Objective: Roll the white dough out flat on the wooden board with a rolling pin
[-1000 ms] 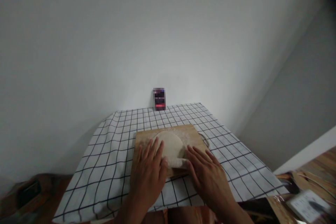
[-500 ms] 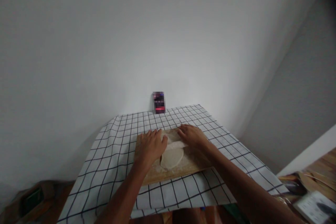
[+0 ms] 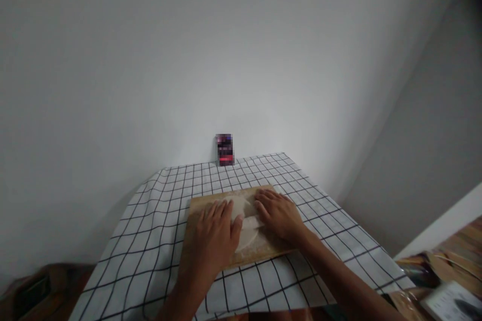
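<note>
A pale rolling pin [image 3: 251,222] lies across a flattened sheet of dough [image 3: 246,239] on a floured wooden board [image 3: 199,205]. My left hand [image 3: 216,233] rests palm down over the pin's left end, fingers stretched forward and slightly spread. Over the right end lies my right hand [image 3: 280,214], also flat with its fingers extended. Only the pin's middle shows between the two hands; both ends are hidden beneath them. Dough appears on the near and far sides of the pin.
A white cloth with a black grid [image 3: 158,230] covers the table. At its far edge a small dark, pixelated box-like object [image 3: 225,150] stands against the white wall [image 3: 241,60]. On the lower right is a white item [image 3: 454,301]; a brown box-like object [image 3: 39,291] is at lower left.
Both hands and the rolling pin have come nearer to me over the dough, so more dough shows beyond the pin and less before it. The view has shifted slightly.
</note>
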